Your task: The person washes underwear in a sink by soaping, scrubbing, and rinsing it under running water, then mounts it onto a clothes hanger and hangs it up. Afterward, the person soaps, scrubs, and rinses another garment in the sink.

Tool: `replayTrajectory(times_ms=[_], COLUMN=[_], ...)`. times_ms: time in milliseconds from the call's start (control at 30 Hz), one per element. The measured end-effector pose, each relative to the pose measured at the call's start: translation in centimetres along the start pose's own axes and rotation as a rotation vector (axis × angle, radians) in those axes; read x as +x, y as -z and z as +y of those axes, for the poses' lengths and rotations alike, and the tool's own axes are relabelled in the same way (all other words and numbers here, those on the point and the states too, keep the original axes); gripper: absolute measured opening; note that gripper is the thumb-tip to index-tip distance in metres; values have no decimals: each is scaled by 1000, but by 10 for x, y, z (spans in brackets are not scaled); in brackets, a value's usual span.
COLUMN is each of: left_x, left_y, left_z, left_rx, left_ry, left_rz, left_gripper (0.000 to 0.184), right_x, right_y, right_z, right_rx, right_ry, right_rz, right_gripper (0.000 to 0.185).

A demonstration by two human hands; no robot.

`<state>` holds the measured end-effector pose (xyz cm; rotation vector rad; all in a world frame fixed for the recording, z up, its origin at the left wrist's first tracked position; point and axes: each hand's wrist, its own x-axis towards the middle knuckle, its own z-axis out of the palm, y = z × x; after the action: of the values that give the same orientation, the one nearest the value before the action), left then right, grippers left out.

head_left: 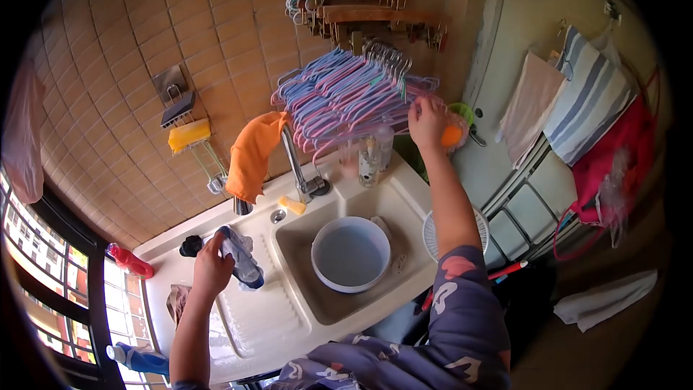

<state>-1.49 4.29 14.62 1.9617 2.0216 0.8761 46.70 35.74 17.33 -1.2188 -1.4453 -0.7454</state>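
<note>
One bundle of blue and grey cloth is held above the left part of the counter, where it is grasped from above by the left hand. One small black cloth is seen just to its left, and one brown cloth is seen nearer, at the counter's left edge. The right hand is raised at the far right, at the right end of the hangers; its fingers are bent, but whether a hanger is gripped cannot be told. The pink and blue hangers are too tightly packed to be counted.

To the right of the bundle, one round basin is set in the one sink. Beyond the sink, one faucet is draped with one orange cloth, and one piece of yellow sponge is placed near its base. On the wall, one yellow sponge is held below one dark pad. At the left, two bottles are seen: one red bottle, farther, and one blue bottle, nearer.
</note>
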Motion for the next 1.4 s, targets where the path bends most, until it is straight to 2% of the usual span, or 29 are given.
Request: replayTrajectory(times_ms=[67, 100, 167, 200, 233, 300, 367, 467, 500, 567, 600, 667, 700, 733, 767, 833, 900, 933, 1000, 1133, 1200, 1267, 1333, 1400], left_x=[1, 0, -2, -4, -5, -5, -7, -8, -7, -8, -7, -9, -10, -11, -10, -10, -9, -8, -9, -18, -19, -24, -26, -28], left_y=[3, 7, 10, 13, 18, 16, 16, 22, 25, 28, 26, 31, 38, 47, 60, 73, 82, 86, 96, 104, 105, 107, 106, 105], left_z=[-2, 1, 0, 0, 4, -10, -15, -8, -3, 1, -11, -22, -23, -20, -12, -10, -17, -19, -15, -21, -27, -31, -41, -51], left_rx=[47, 20, 9, 2, 9, 10, 12, -6, -8, -3, 60, 181, 265, 346, 390, 472, 589, 655, 736, 919, 917, 1001, 1023, 1041], left_ry=[-57, 14, 15, 25, 87, 41, -4, -9, 5, 19, -53, -115, -67, -6, 53, 4, -13, -38, 20, 94, 156, 206, 216, 225], left_rz=[26, -4, 4, 3, -17, 7, 23, 11, -22, -48, -37, -14, -68, -130, -204, -174, -202, -205, -237, -314, -370, -376, -386, -386], left_gripper=[43, 41, 41, 40, 38, 38, 37, 39, 41, 45, 50, 61, 66, 72, 75, 71, 70, 70, 69, 70, 73, 76, 78, 79], right_x=[-7, -12, -21, -24, -36, -41, -30, -28, -32, -44, -52, -72, -80, -86, -90, -98, -106, -109, -117, -132, -131, -131, -133, -129], right_y=[6, 12, 26, 40, 38, 43, 78, 101, 101, 101, 101, 102, 111, 126, 139, 168, 198, 209, 227, 251, 267, 272, 273, 276], right_z=[4, 8, 27, 35, 55, 72, 65, 32, 18, 3, -4, -11, -18, -39, -49, -76, -119, -132, -151, -185, -206, -220, -233, -246], right_rx=[240, 239, 390, 359, 478, 598, 899, 998, 1089, 1132, 1181, 1182, 1165, 1156, 1130, 1337, 1494, 1515, 1333, 1451, 1498, 1492, 1488, 1492], right_ry=[-178, -178, -237, -293, -312, -323, -705, -787, -813, -814, -816, -703, -681, -786, -699, -673, -785, -779, -645, -626, -738, -716, -509, -464], right_rz=[-197, -190, -425, -546, -519, -485, -772, -747, -666, -645, -627, -606, -660, -640, -767, -966, -1001, -1030, -1242, -1342, -1428, -1507, -1549, -1544], right_gripper=[15, 15, 20, 26, 25, 24, 22, 19, 18, 18, 19, 21, 21, 22, 22, 23, 25, 25, 28, 31, 33, 36, 37, 38])
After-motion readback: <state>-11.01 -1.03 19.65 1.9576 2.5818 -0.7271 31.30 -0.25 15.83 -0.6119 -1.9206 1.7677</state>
